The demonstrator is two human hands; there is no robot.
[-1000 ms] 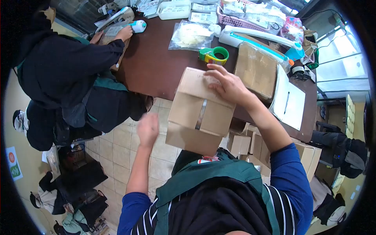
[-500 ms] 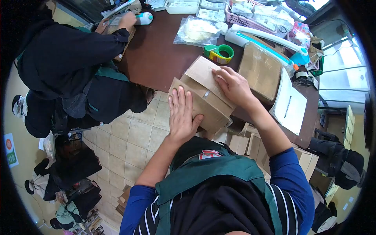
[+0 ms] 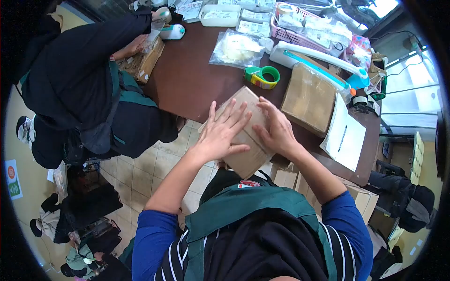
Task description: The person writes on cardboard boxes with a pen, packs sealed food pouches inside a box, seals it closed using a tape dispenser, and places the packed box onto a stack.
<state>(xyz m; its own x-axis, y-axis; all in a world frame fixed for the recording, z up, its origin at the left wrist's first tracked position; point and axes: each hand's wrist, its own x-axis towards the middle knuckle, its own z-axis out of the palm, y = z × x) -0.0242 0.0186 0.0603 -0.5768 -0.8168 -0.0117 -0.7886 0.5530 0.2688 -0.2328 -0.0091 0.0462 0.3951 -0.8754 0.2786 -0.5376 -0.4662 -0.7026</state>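
A small brown cardboard box [image 3: 248, 161] sits at the near edge of the table in front of me, its top flaps folded down so that they meet at a seam. Flat across its left flap lies my left hand [image 3: 220, 131], fingers spread. My right hand [image 3: 280, 132] rests on the right flap and side of the same box, fingers stretched and thumb apart. Just beyond the box stands a green and yellow tape dispenser [image 3: 261, 76], touched by neither hand. The inside of the box is hidden.
A larger taped carton [image 3: 309, 97] stands to the right, beside papers with a pen [image 3: 345, 138]. Behind are a bag of white material [image 3: 238, 48], a white and blue bottle-like item [image 3: 323, 61] and a pink basket [image 3: 300, 37]. Left, another person [image 3: 84, 79] handles a box [image 3: 149, 61].
The box's flaps, raised before, are now pressed down. My left hand has moved from the box's left side onto its top, fingers spreading. The other person's arm has shifted over their box.
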